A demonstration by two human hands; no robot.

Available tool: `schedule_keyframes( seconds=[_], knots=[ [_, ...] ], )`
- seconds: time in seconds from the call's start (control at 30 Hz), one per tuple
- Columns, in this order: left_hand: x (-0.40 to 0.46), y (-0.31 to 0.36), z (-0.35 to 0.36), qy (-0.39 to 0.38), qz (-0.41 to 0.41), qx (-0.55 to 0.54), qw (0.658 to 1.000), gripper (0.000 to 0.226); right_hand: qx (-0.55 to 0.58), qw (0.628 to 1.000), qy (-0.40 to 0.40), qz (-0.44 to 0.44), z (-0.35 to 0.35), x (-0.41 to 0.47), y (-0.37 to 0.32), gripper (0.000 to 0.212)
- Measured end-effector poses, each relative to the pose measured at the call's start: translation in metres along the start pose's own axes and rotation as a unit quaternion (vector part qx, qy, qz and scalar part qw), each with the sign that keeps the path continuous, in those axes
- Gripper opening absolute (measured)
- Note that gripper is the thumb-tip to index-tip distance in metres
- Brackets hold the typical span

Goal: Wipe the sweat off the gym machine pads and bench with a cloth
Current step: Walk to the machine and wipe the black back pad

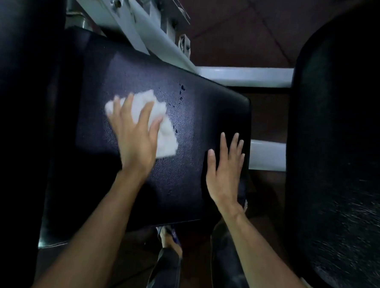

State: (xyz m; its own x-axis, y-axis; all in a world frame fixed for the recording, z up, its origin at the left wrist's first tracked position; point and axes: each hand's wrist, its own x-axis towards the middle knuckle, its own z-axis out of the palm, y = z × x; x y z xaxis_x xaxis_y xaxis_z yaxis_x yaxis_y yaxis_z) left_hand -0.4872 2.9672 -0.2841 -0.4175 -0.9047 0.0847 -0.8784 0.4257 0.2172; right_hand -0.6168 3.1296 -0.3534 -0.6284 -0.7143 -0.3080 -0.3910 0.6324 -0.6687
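While the white cloth [161, 124] lies flat mid-pad on the black bench pad [183, 165], left hand [136, 138] presses it with straight fingers; right hand [224, 168] rests open near the pad's right edge. Droplets [181, 92] just beyond the cloth.

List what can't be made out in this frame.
Head view:
The cloth: the left hand covers its middle; blur smears its edge.
The centre pad: surface under cloth and hands hidden, wet or dry unknown.
The left pad: too dark, cut by the left edge.
The right pad: cut by the right edge, lower part blurred.
The right hand: touching the centre pad or hovering, cannot tell.
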Motion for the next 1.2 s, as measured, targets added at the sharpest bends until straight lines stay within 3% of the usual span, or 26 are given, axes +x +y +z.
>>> schedule_keyframes(
  seconds=[0.1,0.2,0.4,0.57,0.73,0.9,1.0,1.2],
  knots=[
    [0.078,0.036,0.023,-0.01,0.033,-0.011,0.999,0.045,-0.064,0.998,0.0,-0.009,0.006,-0.002,0.003,0.065],
    [0.087,0.06,0.041,-0.04,0.113,0.007,0.993,0.042,-0.097,0.995,0.023,-0.016,0.013,-0.003,0.008,0.065],
    [-0.037,0.034,0.026,-0.094,0.195,-0.045,0.975,0.028,-0.091,0.995,0.033,-0.018,0.011,-0.004,0.01,0.065],
    [-0.112,-0.024,-0.017,-0.067,0.148,-0.031,0.986,0.031,-0.088,0.995,0.045,-0.013,0.012,-0.003,0.01,0.064],
    [-0.027,-0.009,0.002,0.004,0.11,-0.076,0.991,0.022,-0.084,0.995,0.044,-0.01,0.013,-0.006,0.01,0.063],
    [0.078,0.031,0.027,0.016,0.097,-0.047,0.994,0.034,-0.073,0.996,0.05,-0.012,0.013,-0.004,0.011,0.063],
    [0.037,0.032,0.028,-0.006,0.116,-0.046,0.992,0.032,-0.07,0.996,0.045,-0.017,0.013,-0.005,0.012,0.062],
    [-0.149,-0.001,0.006,-0.127,0.185,-0.092,0.97,0.033,-0.074,0.995,0.067,-0.018,0.015,-0.003,0.013,0.063]
  ],
)
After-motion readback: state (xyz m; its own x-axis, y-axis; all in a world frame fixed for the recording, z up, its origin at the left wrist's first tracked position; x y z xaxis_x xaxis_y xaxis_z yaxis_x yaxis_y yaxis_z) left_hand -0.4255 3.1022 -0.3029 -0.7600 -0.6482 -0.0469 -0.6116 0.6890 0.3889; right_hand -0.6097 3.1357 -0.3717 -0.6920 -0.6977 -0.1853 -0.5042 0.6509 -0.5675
